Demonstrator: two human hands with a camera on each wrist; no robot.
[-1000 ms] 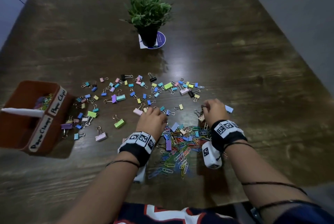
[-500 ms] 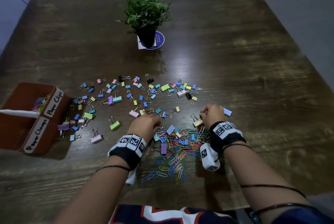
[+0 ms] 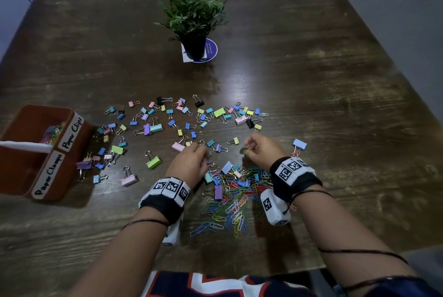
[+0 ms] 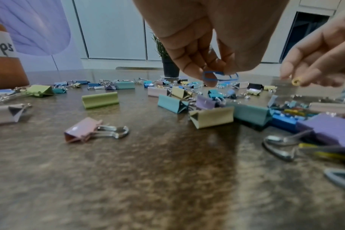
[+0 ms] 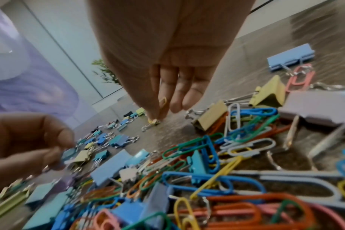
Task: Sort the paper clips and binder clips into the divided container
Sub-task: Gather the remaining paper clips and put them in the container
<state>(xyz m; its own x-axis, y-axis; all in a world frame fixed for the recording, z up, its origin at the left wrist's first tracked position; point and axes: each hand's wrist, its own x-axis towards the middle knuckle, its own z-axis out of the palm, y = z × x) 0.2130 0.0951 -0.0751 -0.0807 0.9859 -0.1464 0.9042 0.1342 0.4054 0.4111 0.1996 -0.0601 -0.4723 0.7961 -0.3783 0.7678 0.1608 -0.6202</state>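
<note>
Wooden table (image 3: pixel 311 81), scattered pastel binder clips (image 3: pixel 153 126)

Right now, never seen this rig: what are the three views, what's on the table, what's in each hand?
No robot: a person with cameras on the head and both wrists. The head view looks down on a wooden table with scattered binder clips, a pile of paper clips, a potted plant and a brown divided container labelled "Paper Clips" and "Paper Clamps". The wrist views look along each hand. The left hand pinches a blue paper clip. The right hand pinches a small yellow clip.
</note>
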